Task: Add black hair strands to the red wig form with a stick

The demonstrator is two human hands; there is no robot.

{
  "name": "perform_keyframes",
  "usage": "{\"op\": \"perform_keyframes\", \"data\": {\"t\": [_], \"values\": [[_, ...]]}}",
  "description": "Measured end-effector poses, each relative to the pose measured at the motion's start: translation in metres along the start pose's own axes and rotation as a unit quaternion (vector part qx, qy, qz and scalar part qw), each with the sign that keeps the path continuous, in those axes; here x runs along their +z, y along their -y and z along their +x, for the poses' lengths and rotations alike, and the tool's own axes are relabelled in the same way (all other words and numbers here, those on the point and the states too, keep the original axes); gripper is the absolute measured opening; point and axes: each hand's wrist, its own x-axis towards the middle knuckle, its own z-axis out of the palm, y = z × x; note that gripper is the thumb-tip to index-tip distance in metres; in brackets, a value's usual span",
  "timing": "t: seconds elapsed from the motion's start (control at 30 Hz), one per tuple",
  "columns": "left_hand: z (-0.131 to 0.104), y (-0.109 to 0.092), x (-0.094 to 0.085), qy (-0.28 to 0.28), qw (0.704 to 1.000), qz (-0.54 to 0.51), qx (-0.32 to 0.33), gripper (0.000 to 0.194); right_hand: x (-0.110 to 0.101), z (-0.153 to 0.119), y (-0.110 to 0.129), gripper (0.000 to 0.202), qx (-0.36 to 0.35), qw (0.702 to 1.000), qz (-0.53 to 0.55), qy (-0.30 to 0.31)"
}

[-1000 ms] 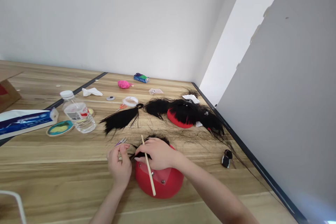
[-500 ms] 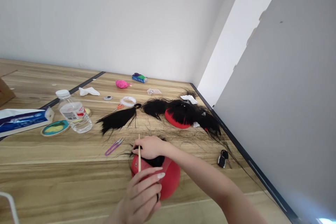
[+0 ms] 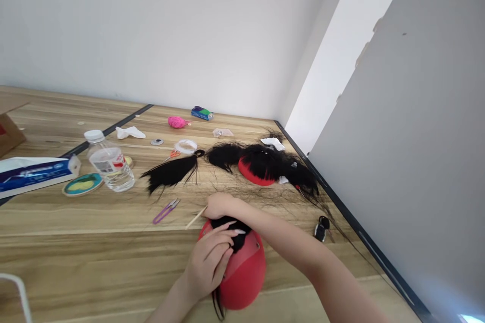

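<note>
My right hand (image 3: 219,207) is closed round a thin pale wooden stick (image 3: 195,218) at the far side of a rounded red form (image 3: 246,282). Its fingertips are mostly hidden. Black hair (image 3: 239,243) lies on top of the form, over what looks like a pinned reddish covering. My left hand (image 3: 208,265) rests against the near left of the form, its bent fingers together on the black hair; what is under the fingertips is hidden. A dark loop hangs below that hand. Purple thread snips (image 3: 165,211) lie to the left of the form.
Beyond are a tied black hair bundle (image 3: 172,171), a second red form (image 3: 255,174) with hair over it, and a tape roll (image 3: 186,146). A water bottle (image 3: 111,166) and blue tissue pack (image 3: 38,174) stand left; keys (image 3: 321,228) lie right, near the wall.
The stick has swung from upright to slanting down to the left. The red form has shifted slightly right and nearer. My left hand has moved up onto the hair.
</note>
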Motion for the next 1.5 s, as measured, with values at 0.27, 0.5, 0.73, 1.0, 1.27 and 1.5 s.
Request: {"op": "perform_keyframes", "data": {"t": [0.27, 0.5, 0.73, 1.0, 1.27, 1.5], "values": [[-0.007, 0.014, -0.005, -0.033, 0.995, -0.035, -0.09, 0.022, -0.026, -0.029, -0.08, 0.036, 0.087, 0.968, 0.189, -0.142], [-0.009, 0.022, -0.009, -0.049, 0.989, -0.006, -0.137, 0.019, -0.02, -0.104, -0.092, 0.042, 0.026, 0.905, 0.279, -0.32], [-0.01, 0.037, -0.009, -0.102, 0.971, 0.028, -0.216, 0.019, 0.03, -0.118, -0.05, 0.026, -0.255, 0.919, 0.206, -0.221], [-0.004, 0.026, -0.027, -0.149, 0.98, -0.02, -0.13, 0.022, 0.04, -0.072, -0.055, 0.024, -0.159, 0.881, 0.418, -0.157], [-0.005, 0.005, -0.009, 0.001, 0.992, -0.116, -0.052, 0.021, 0.042, -0.048, -0.078, 0.024, -0.068, 0.87, 0.436, -0.221], [-0.004, 0.011, -0.007, -0.072, 0.979, -0.109, -0.155, 0.021, 0.031, -0.112, -0.07, 0.018, -0.011, 0.827, 0.378, -0.417]]}}
